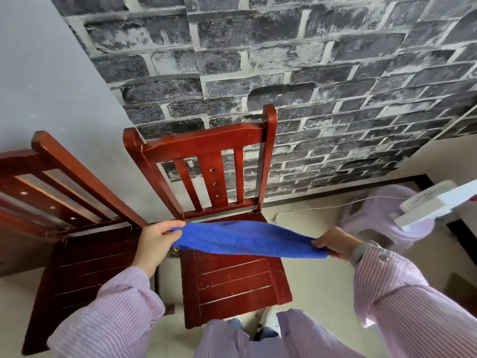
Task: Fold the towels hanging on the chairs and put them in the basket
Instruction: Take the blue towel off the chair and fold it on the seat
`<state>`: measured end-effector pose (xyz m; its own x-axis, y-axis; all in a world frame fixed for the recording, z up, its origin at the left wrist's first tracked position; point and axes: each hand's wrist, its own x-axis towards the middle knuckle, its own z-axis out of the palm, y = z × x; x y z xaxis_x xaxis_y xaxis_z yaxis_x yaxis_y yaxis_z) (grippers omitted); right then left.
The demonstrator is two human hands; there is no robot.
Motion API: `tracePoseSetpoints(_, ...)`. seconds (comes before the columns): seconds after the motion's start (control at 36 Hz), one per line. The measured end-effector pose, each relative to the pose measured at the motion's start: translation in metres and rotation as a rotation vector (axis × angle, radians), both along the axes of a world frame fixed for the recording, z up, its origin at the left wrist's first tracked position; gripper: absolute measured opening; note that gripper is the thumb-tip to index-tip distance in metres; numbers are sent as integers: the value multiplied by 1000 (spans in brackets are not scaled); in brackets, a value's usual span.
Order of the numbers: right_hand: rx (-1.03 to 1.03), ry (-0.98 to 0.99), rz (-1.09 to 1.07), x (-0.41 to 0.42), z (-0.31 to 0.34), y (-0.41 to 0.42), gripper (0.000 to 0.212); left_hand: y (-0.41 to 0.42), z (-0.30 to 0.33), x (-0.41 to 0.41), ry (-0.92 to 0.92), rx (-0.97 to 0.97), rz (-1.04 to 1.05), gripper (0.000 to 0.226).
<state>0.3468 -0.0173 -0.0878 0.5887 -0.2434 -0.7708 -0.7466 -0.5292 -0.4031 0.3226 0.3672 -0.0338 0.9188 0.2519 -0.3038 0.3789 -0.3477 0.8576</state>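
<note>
Striped sleeves out, left hand and right hand each pinching one end of blue towel, stretched taut between both grips above chair seat, probably to square edges before folding; no basket visible.

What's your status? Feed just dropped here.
Left hand, right hand each gripping blue towel ends. Towel stretched above middle chair. No basket visible.

We see a fuzzy matt blue terry-cloth towel, two glossy lacquered red-brown wooden slatted chairs with scuffed seats, a rough-looking grey brick-print wall, and striped pink cotton shirt sleeves
</note>
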Motion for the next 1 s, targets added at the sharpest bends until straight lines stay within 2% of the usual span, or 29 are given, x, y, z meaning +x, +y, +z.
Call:
tracePoseSetpoints(0.11,28,-61,-23,-10,-7,4,32,1,-9,-9,42,-7,10,26)
tracePoseSetpoints(0.28,54,-374,-131,-11,-10,9,33,5,-16,-12,46,13,20,23)
tracePoseSetpoints(0.39,76,-464,-198,-4,0,15,11,6,-15,-9,59,73,-37,27)
tracePoseSetpoints(0.42,92,-479,-199,-2,3,17,14,8,-16,-7,76,93,-65,28)
tracePoseSetpoints(0.5,160,-489,-111,0,16,24,8,11,-18,-3,134,169,-163,36)
tracePoseSetpoints(0.58,209,-418,50,3,25,27,8,13,-18,2,164,310,-280,45)
tracePoseSetpoints(0.64,157,-368,192,7,28,29,20,15,-19,6,175,394,-335,47)
tracePoseSetpoints(0.72,-41,-363,462,14,27,35,44,19,-22,13,105,521,-367,40)
tracePoseSetpoints(0.83,-263,-566,490,24,27,47,32,22,-20,21,-61,652,-276,28)
tracePoseSetpoints(0.92,-344,-730,437,27,30,56,22,23,-18,21,-240,750,-219,25)
tracePoseSetpoints(1.0,-398,-808,418,23,26,59,14,29,-24,17,-318,924,-226,29)
